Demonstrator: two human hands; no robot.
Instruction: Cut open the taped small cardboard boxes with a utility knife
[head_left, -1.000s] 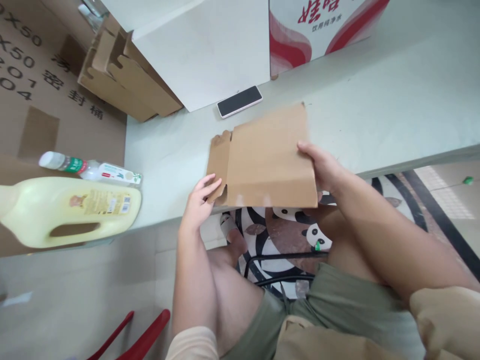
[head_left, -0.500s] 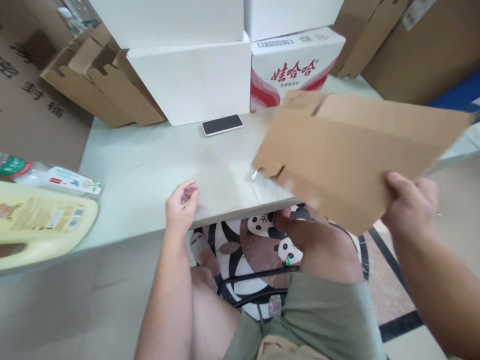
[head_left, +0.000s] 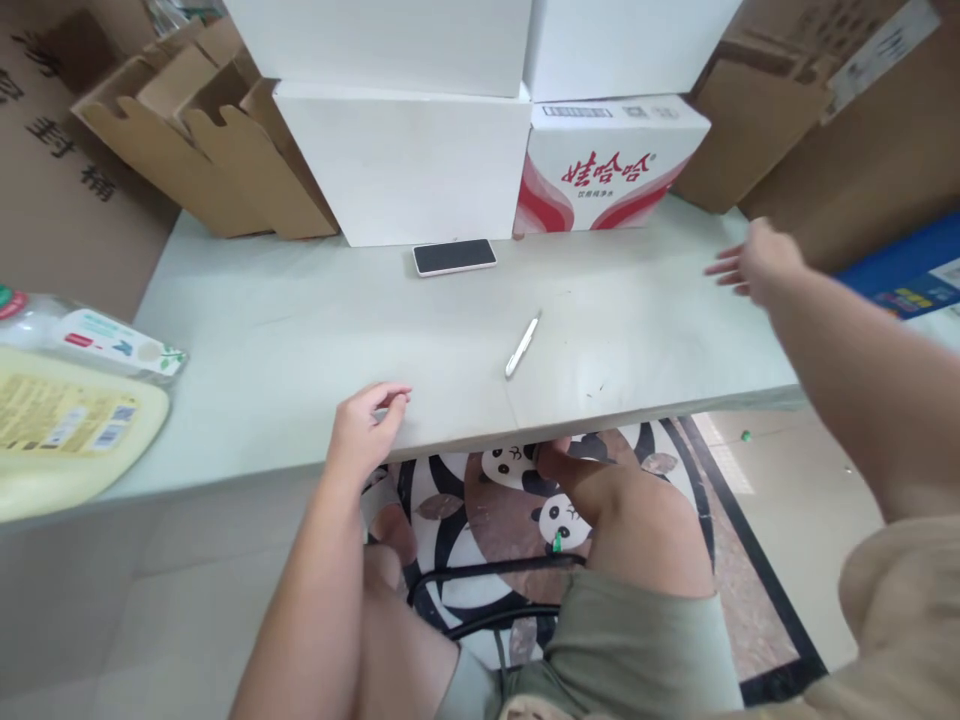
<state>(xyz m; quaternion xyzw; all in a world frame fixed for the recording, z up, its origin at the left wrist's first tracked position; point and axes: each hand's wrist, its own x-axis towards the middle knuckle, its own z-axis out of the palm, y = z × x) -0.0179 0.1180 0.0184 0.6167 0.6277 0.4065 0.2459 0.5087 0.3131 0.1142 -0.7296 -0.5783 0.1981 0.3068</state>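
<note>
My right hand (head_left: 766,262) is empty at the far right of the table, its fingers stretched out toward the left. Just behind it, a brown cardboard piece (head_left: 757,130) leans among the boxes. My left hand (head_left: 364,425) rests at the table's front edge, fingers loosely bent, with a gap inside the thumb and nothing seen in it. To the right of that hand lies a slim white tool (head_left: 522,346), like a pen or craft knife. A phone (head_left: 454,257) lies dark-screened farther back.
White boxes (head_left: 405,165) and a red-and-white carton (head_left: 607,175) are stacked at the table's (head_left: 300,330) back. Folded cardboard (head_left: 217,165) stands back left. A yellow jug (head_left: 82,430) and a clear bottle (head_left: 112,340) lie at left. A blue box (head_left: 900,270) is at right.
My right hand has let go of the flat cardboard piece and moved back toward the boxes at the right. The white tool now shows fully. My left hand stays near the edge.
</note>
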